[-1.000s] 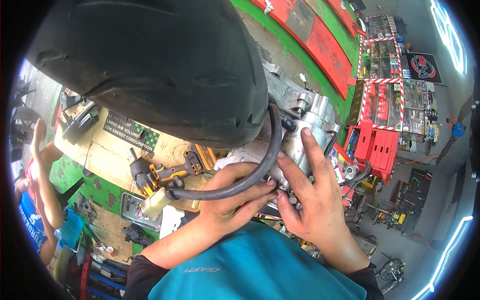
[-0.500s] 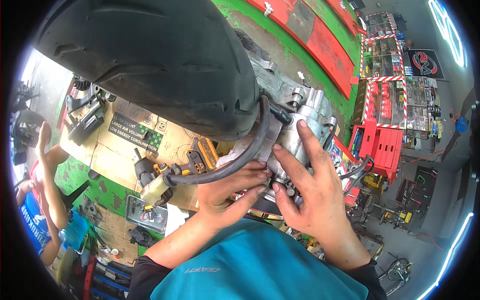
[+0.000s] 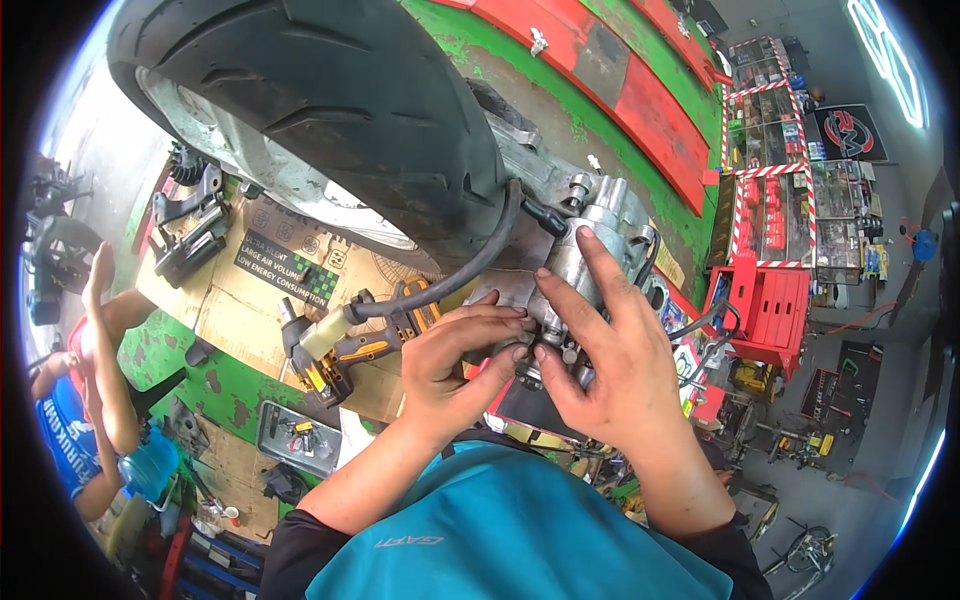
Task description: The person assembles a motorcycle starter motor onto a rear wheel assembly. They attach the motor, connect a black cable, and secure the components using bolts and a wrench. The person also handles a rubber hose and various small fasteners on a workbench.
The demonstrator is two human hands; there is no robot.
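Showing far L is a co-worker [image 3: 68, 440] in blue, w/ a light-blue jug [image 3: 150, 466] just beside; contents can't be made out. Next, a cardboard sheet [image 3: 212, 306], then a metal tray [image 3: 318, 459] w/ a few small yellow & dark bits in it, too small to ID. Yellow-and-black power tool [image 3: 362, 347] lies on the cardboard, approx. under a pale plug [image 3: 325, 333] on the end of a black hose [image 3: 432, 290]. Big black tyre [image 3: 350, 110] stands above.

Mid-view: left hand [image 3: 470, 360] is half curled, thumb & fingertips at the near end of the grey metal engine [image 3: 567, 263]; can't tell if it's pinching a part. Engine sits R of the tyre, btwn & just beyond both hands. Right hand [image 3: 610, 345] is spread, fingertips resting on the metal, not closed round it.

Step in hand is prob. close fingertip work at the engine's near end; next move likely calls for a light, steady touch there, hose kept clear.

Far R: a red box [image 3: 760, 315], contents unclear, & a glass cabinet [image 3: 772, 170] w/ red packs inside.
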